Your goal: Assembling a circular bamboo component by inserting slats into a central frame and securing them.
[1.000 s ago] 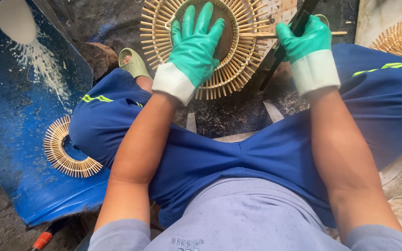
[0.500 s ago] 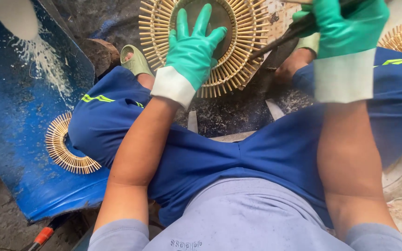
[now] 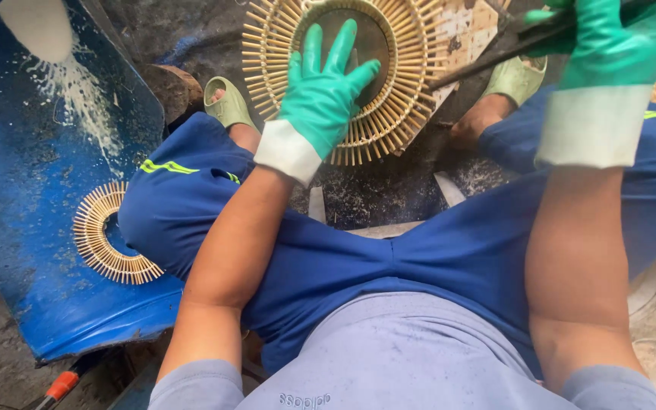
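Head view: left hand [image 3: 324,83], green-gloved, fingers spread flat, pressing the round rattan frame [image 3: 351,76] lying on the ground between the feet. Right hand [image 3: 609,42] raised, closed round a dark blade [image 3: 495,57], possibly a knife. Second frame [image 3: 104,235] on blue sheet [image 3: 32,190].

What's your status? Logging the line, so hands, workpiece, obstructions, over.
Left hand flat on the round rattan frame, pinning it. Right hand raised, gripping a dark blade tool. Nothing between tool and frame.

No pkgs, labels, signs or screens anywhere in your view, from 12 round to 6 o'clock.
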